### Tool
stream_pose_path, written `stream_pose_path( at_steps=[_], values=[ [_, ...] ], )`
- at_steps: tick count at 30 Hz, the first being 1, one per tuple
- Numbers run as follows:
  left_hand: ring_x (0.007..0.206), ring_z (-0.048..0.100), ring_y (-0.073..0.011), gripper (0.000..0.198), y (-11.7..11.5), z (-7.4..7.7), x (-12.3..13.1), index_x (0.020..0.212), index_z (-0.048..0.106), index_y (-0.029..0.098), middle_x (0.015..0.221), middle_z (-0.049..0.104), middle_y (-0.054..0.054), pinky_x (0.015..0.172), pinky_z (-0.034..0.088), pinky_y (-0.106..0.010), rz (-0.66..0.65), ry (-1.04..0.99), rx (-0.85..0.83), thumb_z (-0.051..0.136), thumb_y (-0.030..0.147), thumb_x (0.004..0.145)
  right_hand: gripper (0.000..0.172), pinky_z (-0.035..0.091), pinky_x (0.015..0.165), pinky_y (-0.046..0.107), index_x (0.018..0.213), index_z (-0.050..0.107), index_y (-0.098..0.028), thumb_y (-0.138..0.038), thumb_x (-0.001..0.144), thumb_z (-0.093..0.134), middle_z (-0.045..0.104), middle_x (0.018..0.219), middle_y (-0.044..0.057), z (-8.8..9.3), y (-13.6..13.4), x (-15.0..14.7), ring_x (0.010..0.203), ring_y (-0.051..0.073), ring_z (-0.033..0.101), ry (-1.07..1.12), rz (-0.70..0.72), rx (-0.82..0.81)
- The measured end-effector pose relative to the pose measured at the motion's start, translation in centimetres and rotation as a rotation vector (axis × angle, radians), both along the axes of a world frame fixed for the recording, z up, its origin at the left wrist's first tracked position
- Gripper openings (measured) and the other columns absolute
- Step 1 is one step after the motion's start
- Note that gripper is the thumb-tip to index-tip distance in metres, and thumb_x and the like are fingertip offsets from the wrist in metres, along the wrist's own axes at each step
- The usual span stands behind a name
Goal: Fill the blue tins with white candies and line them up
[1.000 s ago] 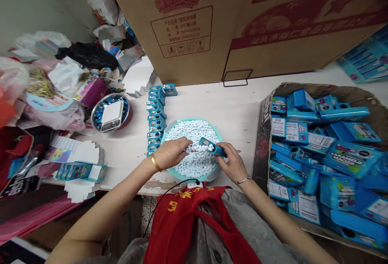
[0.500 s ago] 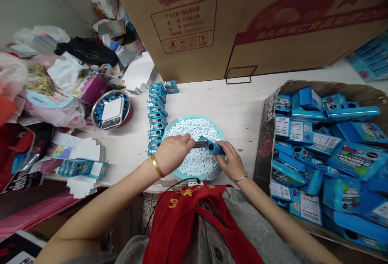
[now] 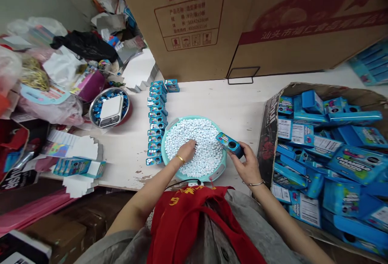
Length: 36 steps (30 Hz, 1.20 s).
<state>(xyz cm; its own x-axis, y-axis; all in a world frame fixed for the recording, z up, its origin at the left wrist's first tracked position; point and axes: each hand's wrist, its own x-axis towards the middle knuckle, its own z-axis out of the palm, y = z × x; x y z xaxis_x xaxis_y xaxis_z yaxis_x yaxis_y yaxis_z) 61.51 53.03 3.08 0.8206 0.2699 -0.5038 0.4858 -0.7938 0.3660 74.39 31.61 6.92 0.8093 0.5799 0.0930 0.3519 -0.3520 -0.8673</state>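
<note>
My right hand (image 3: pixel 247 166) grips the near end of a small blue candy box (image 3: pixel 229 143) with a dark round window. That box is held slanted over the right rim of a turquoise basin (image 3: pixel 164 151). Small white candies (image 3: pixel 200 167) fill the basin. Into the middle of them dips my left hand (image 3: pixel 186 151), fingers closed; its fingertips, and whatever they hold, are hidden. A row of blue boxes (image 3: pixel 156 126) stands left of the basin, with white candies showing in several of them.
On the right, a large open carton (image 3: pixel 266 135) holds many blue boxes. Tall brown cartons (image 3: pixel 194 60) block the back. To the left are a metal bowl (image 3: pixel 129 116) with a white scale (image 3: pixel 111 111) on it, stacked white card (image 3: pixel 139 68) and piled bags.
My left hand has gone from the mouth of the candy box down into the candies. My right hand has drawn the box to the right, away from the basin's middle.
</note>
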Motion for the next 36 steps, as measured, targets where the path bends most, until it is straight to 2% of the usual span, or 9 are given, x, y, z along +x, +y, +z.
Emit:
stream_pose_path(
  at_steps=[5, 8, 12, 18, 25, 28, 30, 33, 36],
  values=[
    [0.096, 0.057, -0.0177, 0.024, 2.0, 2.4, -2.3, 0.112, 0.049, 0.018, 0.107, 0.059, -0.007, 0.087, 0.045, -0.029, 0.000, -0.142, -0.152, 0.049, 0.023, 0.088, 0.034, 0.048, 0.085, 0.039, 0.113, 0.054, -0.021, -0.034, 0.082, 0.058, 0.060, 0.104, 0.008, 0.0, -0.4, -0.2, 0.096, 0.023, 0.058, -0.010, -0.011, -0.019],
    [0.094, 0.056, -0.0184, 0.025, 3.3, 6.0, -3.6, 0.111, 0.050, 0.018, 0.106, 0.059, -0.008, 0.086, 0.045, -0.031, -0.030, -0.247, -0.212, 0.049, 0.029, 0.089, 0.032, 0.048, 0.086, 0.041, 0.114, 0.053, -0.022, -0.029, 0.083, 0.054, 0.060, 0.105, 0.009, 0.1, -0.2, -0.3, 0.098, 0.025, 0.057, -0.062, 0.047, -0.051],
    [0.097, 0.056, -0.0193, 0.025, 3.6, 11.5, -2.8, 0.113, 0.050, 0.018, 0.107, 0.058, -0.009, 0.087, 0.045, -0.033, -0.159, -0.276, -0.179, 0.047, 0.030, 0.091, 0.033, 0.047, 0.090, 0.045, 0.116, 0.053, -0.022, -0.024, 0.083, 0.051, 0.059, 0.109, 0.011, 0.1, 0.8, -0.6, 0.104, 0.027, 0.056, -0.125, 0.166, -0.062],
    [0.096, 0.059, -0.0218, 0.021, 2.0, 17.5, 0.9, 0.109, 0.052, 0.015, 0.104, 0.058, -0.009, 0.083, 0.048, -0.034, -0.389, -0.054, 0.079, 0.047, 0.021, 0.090, 0.038, 0.047, 0.095, 0.046, 0.120, 0.050, -0.024, -0.018, 0.083, 0.048, 0.058, 0.113, 0.011, 0.2, 2.3, -1.6, 0.108, 0.027, 0.055, -0.168, 0.255, -0.006],
    [0.082, 0.061, -0.0191, 0.021, -1.6, 21.8, 2.8, 0.096, 0.054, 0.014, 0.091, 0.057, -0.009, 0.075, 0.050, -0.033, -0.407, 0.041, 0.272, 0.034, 0.008, 0.091, 0.041, 0.047, 0.095, 0.047, 0.122, 0.049, -0.024, -0.015, 0.082, 0.048, 0.058, 0.114, 0.010, -0.1, 2.6, -2.2, 0.109, 0.026, 0.055, -0.161, 0.269, 0.028],
    [0.083, 0.060, -0.0186, 0.020, -0.8, 21.4, 2.0, 0.095, 0.054, 0.015, 0.090, 0.056, -0.008, 0.074, 0.049, -0.031, -0.390, 0.015, 0.308, 0.036, 0.011, 0.092, 0.040, 0.046, 0.096, 0.046, 0.121, 0.049, -0.023, -0.015, 0.082, 0.048, 0.058, 0.114, 0.011, -0.3, 2.4, -2.1, 0.110, 0.026, 0.054, -0.158, 0.260, 0.032],
    [0.085, 0.059, -0.0184, 0.017, 0.9, 19.3, 0.6, 0.101, 0.053, 0.017, 0.096, 0.057, -0.007, 0.073, 0.048, -0.030, -0.317, 0.022, 0.352, 0.039, 0.015, 0.092, 0.039, 0.046, 0.096, 0.046, 0.121, 0.050, -0.023, -0.016, 0.082, 0.048, 0.057, 0.115, 0.011, -0.3, 2.1, -1.9, 0.109, 0.026, 0.054, -0.143, 0.242, 0.025],
    [0.091, 0.058, -0.0194, 0.017, 3.6, 13.6, -2.3, 0.105, 0.052, 0.019, 0.104, 0.057, -0.007, 0.074, 0.048, -0.030, -0.187, 0.108, 0.358, 0.044, 0.017, 0.090, 0.036, 0.046, 0.094, 0.045, 0.119, 0.051, -0.023, -0.019, 0.083, 0.049, 0.058, 0.113, 0.011, -0.1, 1.4, -1.3, 0.107, 0.025, 0.055, -0.124, 0.192, 0.020],
    [0.098, 0.057, -0.0211, 0.017, 4.2, 6.9, -4.3, 0.099, 0.054, 0.018, 0.103, 0.058, -0.008, 0.082, 0.046, -0.032, -0.147, 0.176, 0.204, 0.043, 0.012, 0.087, 0.034, 0.048, 0.090, 0.043, 0.117, 0.051, -0.021, -0.021, 0.084, 0.051, 0.059, 0.110, 0.010, 0.2, 0.6, -0.5, 0.104, 0.025, 0.057, -0.122, 0.136, 0.020]
  ],
)
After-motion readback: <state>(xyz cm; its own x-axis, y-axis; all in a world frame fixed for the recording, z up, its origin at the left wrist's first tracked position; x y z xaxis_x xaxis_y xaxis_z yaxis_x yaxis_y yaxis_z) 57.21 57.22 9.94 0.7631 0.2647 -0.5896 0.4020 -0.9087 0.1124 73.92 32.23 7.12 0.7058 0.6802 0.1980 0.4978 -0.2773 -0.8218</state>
